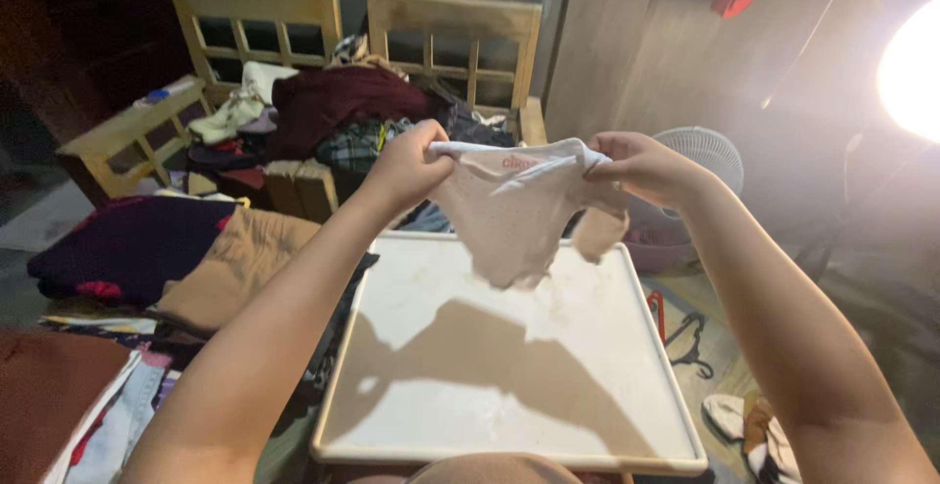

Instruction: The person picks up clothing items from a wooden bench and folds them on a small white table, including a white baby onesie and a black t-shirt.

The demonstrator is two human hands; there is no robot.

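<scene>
Both my hands hold up a small white garment [509,215] by its waistband, stretched between them above a white tray-like table [587,415]. My left hand [406,166] pinches the band's left end. My right hand [641,166] grips the right end. The cloth hangs down loosely, and its shadow falls on the table surface below.
A wooden bench [294,14] piled with clothes stands behind. Folded dark and tan fabrics [235,259] lie at the left. A white fan [710,151] stands on the floor at the right, with hangers [685,337] and slippers [749,425] nearby. A bright lamp [916,68] shines at the far right.
</scene>
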